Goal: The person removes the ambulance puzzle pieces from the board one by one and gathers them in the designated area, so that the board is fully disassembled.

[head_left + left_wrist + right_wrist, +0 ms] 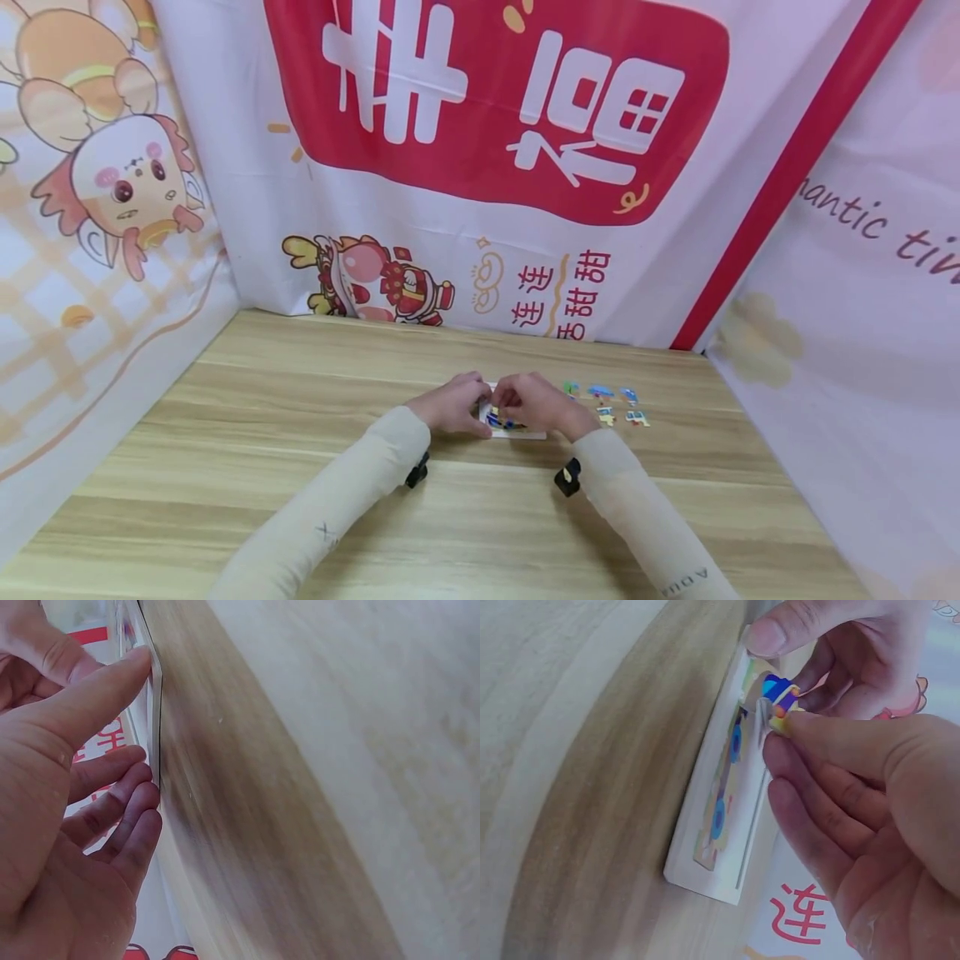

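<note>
A white-framed puzzle board (528, 435) lies on the table between both hands, with part of a picture fitted inside it. My left hand (455, 406) holds the board's left end; in the right wrist view its thumb (769, 636) rests on the frame's corner. Between thumb and fingers my right hand (536, 402) pinches a small colourful puzzle piece (781, 696), tilted over the board. Blue round shapes show on the fitted part of the picture (720, 817). From the left wrist, the board's thin edge (156, 712) appears beside the left hand (82, 795).
Several loose puzzle pieces lie right of the board, among them a blue one (601, 391) and a yellowish one (606, 416). The wood-grain table (480, 517) meets a printed cloth (487, 187) at the back, with more cloth at both sides.
</note>
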A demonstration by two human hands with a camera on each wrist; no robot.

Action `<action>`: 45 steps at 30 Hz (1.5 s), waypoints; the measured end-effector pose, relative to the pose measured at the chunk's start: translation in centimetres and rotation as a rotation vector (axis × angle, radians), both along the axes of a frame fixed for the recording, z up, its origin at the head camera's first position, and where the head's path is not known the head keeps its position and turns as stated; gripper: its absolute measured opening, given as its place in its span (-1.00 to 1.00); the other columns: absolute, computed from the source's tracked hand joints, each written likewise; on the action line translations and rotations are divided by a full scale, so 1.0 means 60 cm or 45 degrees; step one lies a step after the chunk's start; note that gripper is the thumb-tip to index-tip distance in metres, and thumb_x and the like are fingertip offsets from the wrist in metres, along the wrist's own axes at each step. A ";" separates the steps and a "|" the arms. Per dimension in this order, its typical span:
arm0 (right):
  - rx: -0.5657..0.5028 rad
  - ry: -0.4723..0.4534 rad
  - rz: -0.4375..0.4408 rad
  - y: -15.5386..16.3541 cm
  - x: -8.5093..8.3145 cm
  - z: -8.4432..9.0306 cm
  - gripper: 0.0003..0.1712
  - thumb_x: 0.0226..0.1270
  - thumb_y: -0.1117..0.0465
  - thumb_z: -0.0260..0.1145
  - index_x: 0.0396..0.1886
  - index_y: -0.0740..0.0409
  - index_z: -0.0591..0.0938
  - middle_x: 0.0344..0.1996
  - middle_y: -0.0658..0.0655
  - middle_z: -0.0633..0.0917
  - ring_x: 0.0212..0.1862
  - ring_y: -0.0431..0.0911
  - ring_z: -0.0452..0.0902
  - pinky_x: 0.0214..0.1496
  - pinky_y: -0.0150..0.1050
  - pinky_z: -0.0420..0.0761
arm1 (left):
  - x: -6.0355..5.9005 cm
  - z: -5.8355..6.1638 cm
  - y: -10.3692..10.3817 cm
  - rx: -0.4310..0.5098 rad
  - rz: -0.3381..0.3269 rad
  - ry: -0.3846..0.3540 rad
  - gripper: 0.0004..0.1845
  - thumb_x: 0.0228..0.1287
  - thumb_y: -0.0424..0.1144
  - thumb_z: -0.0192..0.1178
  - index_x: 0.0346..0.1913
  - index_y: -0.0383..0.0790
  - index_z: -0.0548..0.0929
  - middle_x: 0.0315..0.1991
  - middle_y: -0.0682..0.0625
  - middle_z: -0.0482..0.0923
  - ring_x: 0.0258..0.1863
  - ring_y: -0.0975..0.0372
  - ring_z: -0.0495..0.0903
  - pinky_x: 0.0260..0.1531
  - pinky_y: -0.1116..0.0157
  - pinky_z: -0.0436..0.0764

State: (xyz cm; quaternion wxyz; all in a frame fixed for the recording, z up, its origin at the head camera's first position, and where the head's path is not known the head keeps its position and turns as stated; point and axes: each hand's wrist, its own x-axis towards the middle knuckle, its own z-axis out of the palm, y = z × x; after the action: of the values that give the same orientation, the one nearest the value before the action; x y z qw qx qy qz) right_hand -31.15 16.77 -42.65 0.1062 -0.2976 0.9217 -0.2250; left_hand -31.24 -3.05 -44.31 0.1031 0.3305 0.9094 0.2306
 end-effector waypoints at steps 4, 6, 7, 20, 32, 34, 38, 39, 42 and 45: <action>-0.035 0.013 0.010 0.001 -0.001 -0.001 -0.89 0.29 0.29 0.31 -0.20 0.06 0.65 -0.34 -0.07 0.70 -0.27 -0.29 0.59 -0.16 -0.43 0.62 | 0.000 -0.001 -0.001 -0.017 0.006 0.010 -0.44 0.04 -0.01 0.45 0.07 -0.23 0.60 -0.01 -0.09 0.46 -0.07 0.20 0.35 -0.03 0.27 0.42; -0.063 0.015 -0.001 0.002 -0.002 -0.003 -0.89 0.30 0.29 0.31 -0.19 0.07 0.65 -0.34 -0.08 0.70 -0.27 -0.28 0.59 -0.16 -0.42 0.62 | 0.000 -0.002 0.000 -0.021 0.011 0.008 -0.42 0.03 0.00 0.45 0.08 -0.23 0.60 -0.02 -0.08 0.46 -0.07 0.20 0.35 -0.02 0.27 0.43; -0.076 0.017 -0.012 0.004 -0.002 -0.003 -0.89 0.30 0.28 0.31 -0.19 0.06 0.65 -0.34 -0.09 0.70 -0.27 -0.28 0.59 -0.16 -0.41 0.62 | 0.000 -0.003 0.000 -0.024 0.013 0.010 -0.42 0.03 0.01 0.45 0.08 -0.23 0.60 -0.02 -0.08 0.46 -0.07 0.21 0.35 -0.01 0.28 0.43; -0.185 -0.001 -0.119 0.105 -0.007 0.023 -0.92 0.32 0.27 0.30 -0.22 0.02 0.64 -0.32 -0.05 0.70 -0.23 -0.21 0.60 -0.14 -0.28 0.62 | 0.000 -0.003 0.003 -0.056 0.041 0.007 -0.34 0.04 0.03 0.44 0.17 -0.24 0.56 0.04 -0.04 0.45 0.00 0.21 0.38 0.16 0.23 0.44; -0.080 -0.116 -0.225 0.214 0.021 0.027 -0.92 0.32 0.31 0.28 -0.24 0.04 0.64 -0.34 0.01 0.69 -0.25 -0.14 0.56 -0.15 -0.29 0.57 | 0.005 0.003 0.000 -0.041 0.041 -0.019 -0.33 0.07 0.01 0.43 0.20 -0.26 0.53 0.07 -0.06 0.44 0.00 0.20 0.37 0.18 0.22 0.44; -0.066 -0.142 -0.219 0.220 0.026 0.022 -0.90 0.33 0.32 0.27 -0.24 0.04 0.64 -0.34 0.01 0.69 -0.25 -0.12 0.55 -0.13 -0.28 0.56 | 0.004 0.002 0.000 -0.046 0.041 -0.017 -0.33 0.07 0.02 0.43 0.20 -0.25 0.53 0.07 -0.05 0.44 0.00 0.20 0.37 0.18 0.22 0.44; -0.063 -0.152 -0.185 0.228 0.030 0.004 -0.90 0.33 0.32 0.27 -0.25 0.04 0.64 -0.33 0.03 0.68 -0.25 -0.14 0.54 -0.14 -0.31 0.55 | 0.003 0.002 0.000 -0.057 0.049 -0.018 -0.33 0.07 0.04 0.42 0.21 -0.23 0.53 0.07 -0.04 0.43 0.02 0.21 0.37 0.20 0.22 0.44; -0.066 -0.145 -0.178 0.230 0.031 -0.002 -0.90 0.32 0.32 0.27 -0.25 0.05 0.64 -0.33 0.03 0.68 -0.25 -0.15 0.54 -0.15 -0.33 0.55 | 0.003 0.002 0.001 -0.058 0.051 -0.020 -0.33 0.07 0.04 0.42 0.21 -0.23 0.53 0.08 -0.04 0.43 0.02 0.21 0.37 0.20 0.22 0.43; -0.084 -0.113 -0.156 0.233 0.029 -0.016 -0.91 0.31 0.33 0.29 -0.25 0.06 0.64 -0.34 0.04 0.68 -0.27 -0.17 0.53 -0.19 -0.37 0.55 | 0.004 0.003 0.002 -0.059 0.049 -0.025 -0.32 0.07 0.04 0.42 0.21 -0.23 0.53 0.09 -0.05 0.43 0.03 0.20 0.37 0.21 0.21 0.43; -0.095 -0.076 -0.142 0.235 0.028 -0.027 -0.91 0.29 0.34 0.30 -0.26 0.08 0.65 -0.36 0.05 0.68 -0.29 -0.19 0.52 -0.23 -0.39 0.54 | 0.004 0.003 0.003 -0.058 0.043 -0.025 -0.33 0.07 0.03 0.42 0.20 -0.24 0.53 0.08 -0.05 0.43 0.03 0.20 0.37 0.21 0.20 0.43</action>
State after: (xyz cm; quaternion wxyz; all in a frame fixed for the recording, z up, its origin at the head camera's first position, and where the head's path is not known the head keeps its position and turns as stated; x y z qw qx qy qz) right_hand -29.47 30.88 -44.26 0.1099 -0.2426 0.9243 -0.2736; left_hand -31.02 -2.88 -44.14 0.1155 0.3105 0.9188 0.2146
